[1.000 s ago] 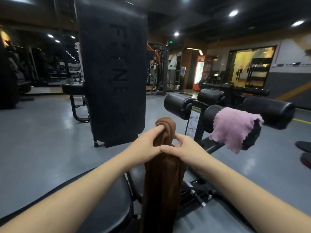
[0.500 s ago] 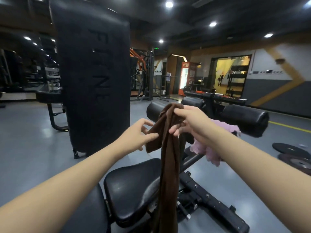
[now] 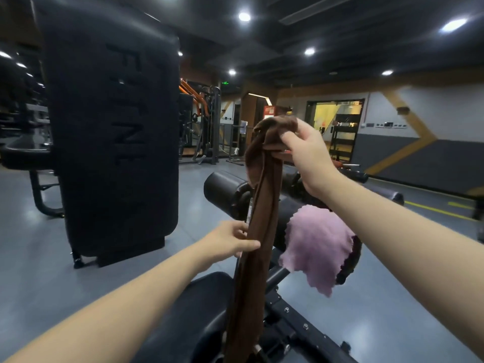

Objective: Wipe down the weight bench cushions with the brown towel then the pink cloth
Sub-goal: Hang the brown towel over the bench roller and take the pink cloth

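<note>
Head view, right hand (image 3: 309,155) gripping brown towel (image 3: 258,231), left hand (image 3: 230,242) pinching it

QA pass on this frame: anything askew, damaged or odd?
Nothing damaged or spilled. The brown towel hangs bunched between the right hand and left hand; the pink cloth is draped over a foam roller.

Right hand (image 3: 307,153) raised high, fingers curled, gripping the bunched top of the brown towel (image 3: 258,218). Left hand (image 3: 230,241) lower, thumb and fingers pinching the towel mid-length on its left edge. Both forearms extended forward, right one angled upward.
</note>
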A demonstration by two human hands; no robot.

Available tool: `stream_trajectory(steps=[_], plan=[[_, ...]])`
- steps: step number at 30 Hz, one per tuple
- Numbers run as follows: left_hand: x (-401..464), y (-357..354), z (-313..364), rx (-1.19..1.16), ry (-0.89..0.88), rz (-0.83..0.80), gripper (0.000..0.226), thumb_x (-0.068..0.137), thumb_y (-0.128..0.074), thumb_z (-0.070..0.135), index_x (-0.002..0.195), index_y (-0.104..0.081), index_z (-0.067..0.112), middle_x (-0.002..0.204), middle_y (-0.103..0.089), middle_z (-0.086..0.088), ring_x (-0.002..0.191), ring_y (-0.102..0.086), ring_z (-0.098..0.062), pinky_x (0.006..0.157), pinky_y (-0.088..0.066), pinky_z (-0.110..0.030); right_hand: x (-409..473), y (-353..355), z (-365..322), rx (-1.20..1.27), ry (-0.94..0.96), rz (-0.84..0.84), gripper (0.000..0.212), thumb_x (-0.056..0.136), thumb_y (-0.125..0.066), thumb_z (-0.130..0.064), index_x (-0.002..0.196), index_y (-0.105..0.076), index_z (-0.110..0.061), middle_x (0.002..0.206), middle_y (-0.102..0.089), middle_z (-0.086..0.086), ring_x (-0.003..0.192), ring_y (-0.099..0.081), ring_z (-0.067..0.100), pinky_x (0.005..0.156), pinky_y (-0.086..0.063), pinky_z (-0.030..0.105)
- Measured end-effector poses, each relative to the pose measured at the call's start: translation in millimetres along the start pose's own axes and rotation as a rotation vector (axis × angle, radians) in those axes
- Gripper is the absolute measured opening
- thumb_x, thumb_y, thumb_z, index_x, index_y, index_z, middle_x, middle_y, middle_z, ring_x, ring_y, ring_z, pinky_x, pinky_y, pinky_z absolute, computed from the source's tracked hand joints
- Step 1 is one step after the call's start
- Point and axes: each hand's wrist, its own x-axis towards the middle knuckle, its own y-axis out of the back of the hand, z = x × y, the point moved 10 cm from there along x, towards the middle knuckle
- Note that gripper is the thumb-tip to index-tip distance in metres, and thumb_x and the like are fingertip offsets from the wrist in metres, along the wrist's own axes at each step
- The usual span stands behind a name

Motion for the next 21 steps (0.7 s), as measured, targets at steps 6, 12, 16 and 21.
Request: stream_trajectory(steps=[6,12,16,21], plan=[[55.8,15.3,8.4,0.033,-0.050,0.279,0.010,0.096,-0.066,0.019,0.090,-0.058,0.020,0.089,-0.073,-0.005,0.065,-0.075,-0.022,0.048,-0.050,-0.028,35.3,21.3,-1.7,-0.658,0.348,-0.065,0.010,0.101,-0.054,-0.016,0.107,-0.061,-0.014,0.103,-0.065,-0.002,0.093,-0.062,0.010,0.086,-0.056,0.032],[99.2,32.0,18.9,0.189,-0.170,0.470,0.018,0.091,-0.067,0.018,0.083,-0.058,0.031,0.081,-0.071,0.006,0.074,-0.070,-0.015,0.075,-0.061,-0.042,42.3,22.3,61.7,-1.343,0.514,-0.358,0.032,0.100,-0.054,-0.022,0.131,-0.054,-0.013,0.154,-0.043,0.004,0.135,-0.046,0.027,0.111,-0.040,0.036],[111.2,18.8,21.6,0.167,-0.231,0.435,0.020,0.090,-0.067,0.012,0.092,-0.060,0.031,0.088,-0.067,0.015,0.075,-0.060,0.003,0.066,-0.044,-0.010,57.5,58.1,113.1,-1.389,0.263,-0.292,0.048,0.098,-0.059,-0.025,0.143,-0.045,-0.017,0.161,-0.033,0.001,0.140,-0.042,0.026,0.111,-0.042,0.040],[118.8,2.7,8.9,0.160,-0.223,0.326,0.041,0.088,-0.066,0.010,0.124,-0.060,0.028,0.100,-0.066,0.013,0.069,-0.061,0.002,0.065,-0.041,-0.007,42.8,100.7,211.0,-1.000,-0.561,-0.262,0.088,0.087,-0.077,-0.024,0.155,-0.023,-0.015,0.143,-0.050,0.015,0.120,-0.060,0.033,0.091,-0.056,0.040]])
